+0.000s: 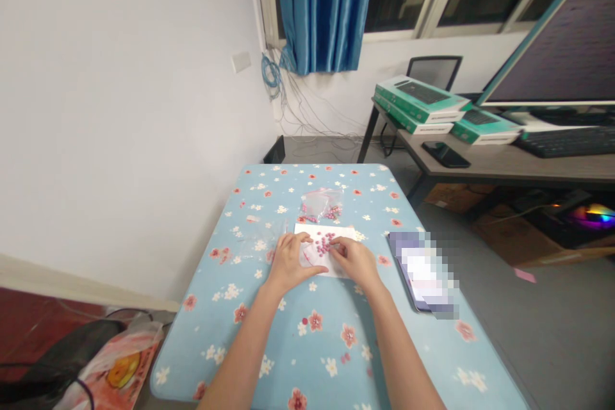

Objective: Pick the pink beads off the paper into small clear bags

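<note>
My left hand (288, 262) and my right hand (355, 261) rest side by side on a white sheet (348, 231) lying on a light blue flowered table (307, 339). Between them they pinch a small clear bag (312, 255). Several small pink beads (325, 241) lie on the sheet just beyond my fingertips. Both hands have their fingers curled and pressed on the bag. A second clear bag (321, 204) with pink beads in it lies further back on the table.
A phone (420, 272) lies on the table to the right of my hands. A desk (504, 163) at the right carries green boxes (420, 102), a keyboard and a monitor. A white wall runs along the left. Bags lie on the floor at lower left.
</note>
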Demonstrator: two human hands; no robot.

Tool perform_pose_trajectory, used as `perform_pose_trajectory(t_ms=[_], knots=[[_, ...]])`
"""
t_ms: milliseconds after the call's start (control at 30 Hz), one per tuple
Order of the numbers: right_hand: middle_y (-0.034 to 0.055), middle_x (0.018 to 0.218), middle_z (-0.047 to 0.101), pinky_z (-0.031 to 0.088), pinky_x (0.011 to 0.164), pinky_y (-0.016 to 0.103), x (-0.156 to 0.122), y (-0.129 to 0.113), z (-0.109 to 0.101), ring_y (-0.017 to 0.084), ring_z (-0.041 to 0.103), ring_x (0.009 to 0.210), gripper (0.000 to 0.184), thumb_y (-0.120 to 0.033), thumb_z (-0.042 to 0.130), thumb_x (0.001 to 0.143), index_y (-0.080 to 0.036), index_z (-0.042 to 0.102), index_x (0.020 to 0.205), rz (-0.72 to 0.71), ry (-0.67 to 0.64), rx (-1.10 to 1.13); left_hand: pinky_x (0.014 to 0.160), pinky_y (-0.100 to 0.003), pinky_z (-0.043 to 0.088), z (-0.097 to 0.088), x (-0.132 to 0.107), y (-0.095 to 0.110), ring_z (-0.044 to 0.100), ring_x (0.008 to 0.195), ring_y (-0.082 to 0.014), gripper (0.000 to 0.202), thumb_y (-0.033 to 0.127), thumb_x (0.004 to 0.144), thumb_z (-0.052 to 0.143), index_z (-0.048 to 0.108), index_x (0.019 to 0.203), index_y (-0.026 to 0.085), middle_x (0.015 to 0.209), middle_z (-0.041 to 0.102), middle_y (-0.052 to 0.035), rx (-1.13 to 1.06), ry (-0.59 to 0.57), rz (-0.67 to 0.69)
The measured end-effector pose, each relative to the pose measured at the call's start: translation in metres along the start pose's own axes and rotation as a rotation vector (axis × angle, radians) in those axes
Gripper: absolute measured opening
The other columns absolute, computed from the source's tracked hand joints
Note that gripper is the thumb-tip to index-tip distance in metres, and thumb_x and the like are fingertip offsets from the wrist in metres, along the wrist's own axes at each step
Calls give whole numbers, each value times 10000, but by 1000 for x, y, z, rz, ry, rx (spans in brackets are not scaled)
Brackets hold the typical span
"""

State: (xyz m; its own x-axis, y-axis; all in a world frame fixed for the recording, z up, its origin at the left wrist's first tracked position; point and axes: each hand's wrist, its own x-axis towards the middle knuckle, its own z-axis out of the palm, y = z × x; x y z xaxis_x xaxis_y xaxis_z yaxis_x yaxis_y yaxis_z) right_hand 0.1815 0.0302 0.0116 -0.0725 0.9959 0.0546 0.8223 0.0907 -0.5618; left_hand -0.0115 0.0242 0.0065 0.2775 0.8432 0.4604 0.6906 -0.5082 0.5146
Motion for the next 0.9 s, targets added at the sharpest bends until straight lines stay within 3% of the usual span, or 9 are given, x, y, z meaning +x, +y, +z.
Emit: perform_pose_trajectory(t_ms=[367,900], knots=[[26,787,686,341,602,235,-1,-4,1,168,595,706,282,-278,481,820,-243,678,1019,-17,-4,-31,906,-424,397,0,0,0,559,961,-239,661,468,555,803,460,1071,240,1013,627,-27,14,-1,17],[3,679,647,296,551,230,-1,-5,1,151,563,635,229,-316,479,829,-243,683,903,-31,27,-23,898,-421,401,1,0,-1,567,964,-243,659,463,558,799,460,1078,243,1009,632,-29,22,0,23]])
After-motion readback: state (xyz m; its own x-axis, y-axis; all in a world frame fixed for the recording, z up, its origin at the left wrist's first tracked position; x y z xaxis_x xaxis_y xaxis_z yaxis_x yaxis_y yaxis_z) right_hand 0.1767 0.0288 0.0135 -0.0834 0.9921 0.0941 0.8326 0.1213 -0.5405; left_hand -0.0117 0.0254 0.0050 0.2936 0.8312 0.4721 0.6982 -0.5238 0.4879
